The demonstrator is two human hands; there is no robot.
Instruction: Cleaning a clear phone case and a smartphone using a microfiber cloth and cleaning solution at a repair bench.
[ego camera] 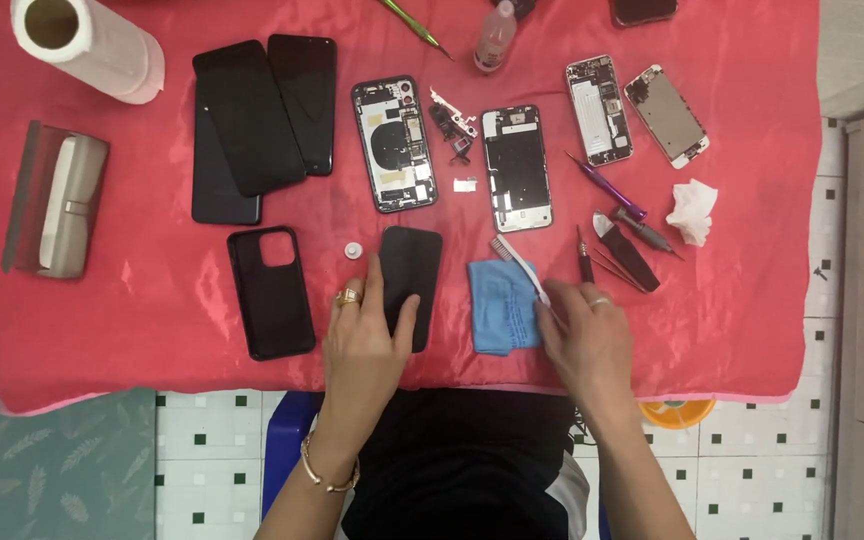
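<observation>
Our left hand (364, 335) rests flat on the red cloth (152, 300), fingers spread, thumb and forefinger laid along either side of a dark phone screen (411, 282) and touching its lower half; it steadies the panel rather than lifting it. Our right hand (587, 335) pinches the handle of a white brush (518, 263), whose bristled head points up and away from the grip, lying across the corner of a folded blue cloth (500, 308) just left of that hand. Between the two hands only the blue cloth sits; nothing blocks either grip. Left of the left hand lies a black phone case (270, 292), and just above its fingertips a small white cap (353, 250). Beyond the held panel lie an opened phone body (394, 144), loose small parts (453, 123) and a second stripped frame (517, 168). Above the right hand we note a purple screwdriver (607, 188), tweezers and dark tools (624, 256), then a crumpled tissue (693, 211) farther right. Well away to the far left: stacked dark screens (252, 125), a paper roll (87, 45), a grey case (57, 200).
</observation>
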